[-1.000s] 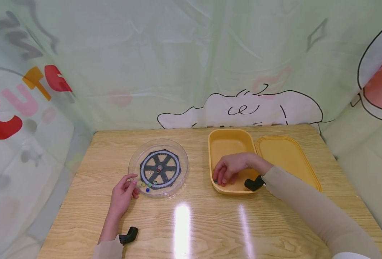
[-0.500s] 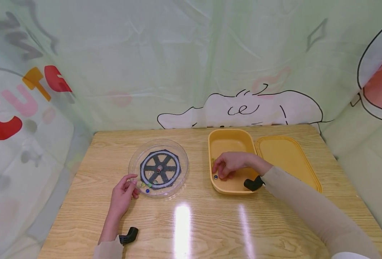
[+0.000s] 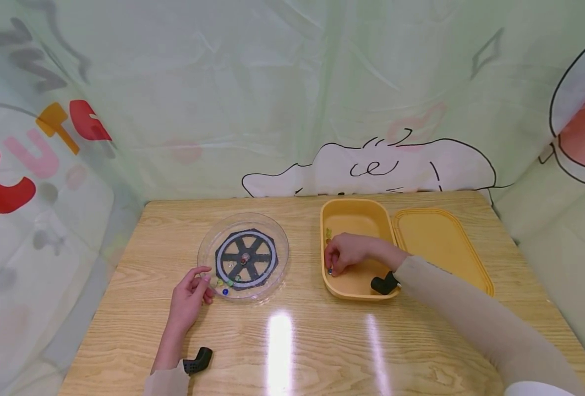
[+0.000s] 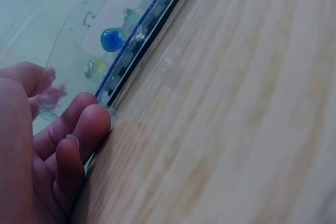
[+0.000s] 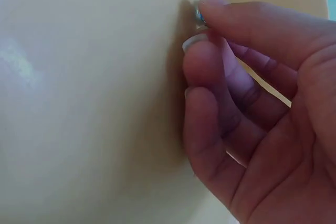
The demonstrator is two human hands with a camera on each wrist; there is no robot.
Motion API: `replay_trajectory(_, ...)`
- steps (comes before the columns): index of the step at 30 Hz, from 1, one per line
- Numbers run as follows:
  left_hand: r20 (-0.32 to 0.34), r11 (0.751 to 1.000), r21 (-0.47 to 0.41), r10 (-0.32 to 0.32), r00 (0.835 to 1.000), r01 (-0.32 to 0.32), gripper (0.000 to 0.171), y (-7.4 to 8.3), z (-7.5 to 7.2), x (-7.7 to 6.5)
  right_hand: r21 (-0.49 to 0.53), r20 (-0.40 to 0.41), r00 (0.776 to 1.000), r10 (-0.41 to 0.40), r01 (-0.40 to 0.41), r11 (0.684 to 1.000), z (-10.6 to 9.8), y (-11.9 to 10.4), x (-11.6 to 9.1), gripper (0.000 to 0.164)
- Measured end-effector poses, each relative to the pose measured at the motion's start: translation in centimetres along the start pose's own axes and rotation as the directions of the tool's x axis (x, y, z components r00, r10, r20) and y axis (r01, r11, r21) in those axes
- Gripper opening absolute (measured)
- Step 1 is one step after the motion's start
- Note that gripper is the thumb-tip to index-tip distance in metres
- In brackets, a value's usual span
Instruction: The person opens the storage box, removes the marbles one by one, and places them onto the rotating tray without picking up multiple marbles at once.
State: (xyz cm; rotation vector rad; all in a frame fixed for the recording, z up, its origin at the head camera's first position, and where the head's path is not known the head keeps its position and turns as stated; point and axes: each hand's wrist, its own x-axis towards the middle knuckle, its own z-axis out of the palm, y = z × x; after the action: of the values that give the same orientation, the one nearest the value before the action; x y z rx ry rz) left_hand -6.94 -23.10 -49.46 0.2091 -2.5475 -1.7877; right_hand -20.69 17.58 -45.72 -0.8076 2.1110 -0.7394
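In the head view, my left hand (image 3: 188, 300) is at the near-left rim of a clear round dish (image 3: 284, 253); thumb and curled fingers hold its edge. The dish bears a dark spoked wheel pattern. Glass marbles lie in it, among them a blue marble (image 4: 112, 40) and a yellowish marble (image 4: 95, 68). My right hand (image 3: 348, 253) reaches into a yellow-orange box (image 3: 359, 208). Its thumb and fingertips pinch a small bluish marble (image 5: 200, 14) by the box's left wall, mostly hidden by the fingers. Just beyond the hand, yellowish marbles (image 3: 328, 233) line that wall.
A flat yellow-orange lid (image 3: 438, 242) lies right of the box, close against it. Both stand with the dish on a wooden table (image 3: 322, 341). A printed curtain (image 3: 213, 99) hangs behind and at both sides. Black wrist devices (image 3: 385, 283) sit at both cuffs.
My right hand first uncovers the dark bluish marble, then comes back onto it with the fingertips. Yellowish marbles by the box's left wall come into sight. My left hand stays at the dish.
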Motion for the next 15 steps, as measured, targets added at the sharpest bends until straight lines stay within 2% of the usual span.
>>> replay_trajectory(4,-0.012,1.0,-0.01,-0.009,1.0,0.009,0.025,-1.8,0.0,0.6,-0.027,-0.013,1.0,0.005,-0.005,1.0,0.1,0.2,0.1,0.013)
replay_trajectory(8,-0.018,1.0,-0.006,0.02,1.0,-0.02,0.024,-2.4,0.0,0.7,-0.037,-0.026,1.0,0.015,-0.015,0.999,0.2,0.3,0.2,0.014)
replay_trajectory(12,-0.019,0.999,-0.017,0.026,0.999,-0.027,0.024,-2.3,0.1,0.7,-0.03,-0.023,1.0,0.018,-0.018,0.999,0.3,0.2,0.1,0.013)
replay_trajectory(15,-0.012,1.0,-0.005,0.005,1.0,-0.005,0.025,-0.9,0.1,0.3,-0.031,-0.021,1.0,0.012,-0.013,0.999,0.3,0.1,0.0,0.013)
